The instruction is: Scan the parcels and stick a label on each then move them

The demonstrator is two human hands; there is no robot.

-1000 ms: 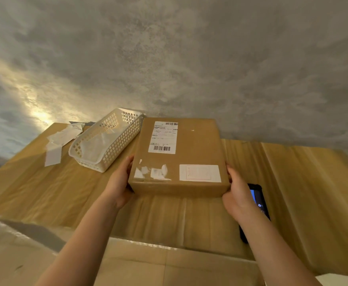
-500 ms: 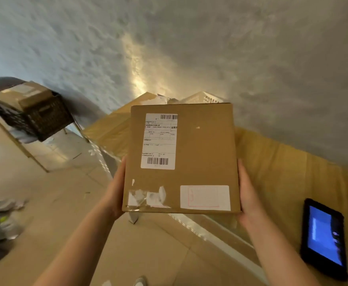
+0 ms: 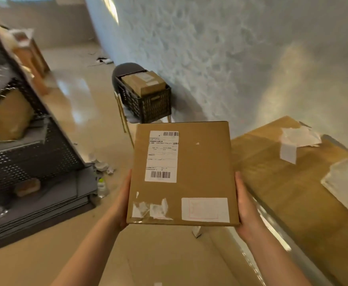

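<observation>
Two labels [image 3: 162, 156] on hand-held parcel [image 3: 200, 162]

Flat labelled brown parcel [image 3: 191, 174], held aloft

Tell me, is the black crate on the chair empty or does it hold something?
Not empty. The black crate holds a brown parcel that sticks up above its rim.

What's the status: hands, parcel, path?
Both hands, left and right, hold labelled cardboard parcel by its sides. Black crate ahead already holds parcels. Nothing between.
</observation>
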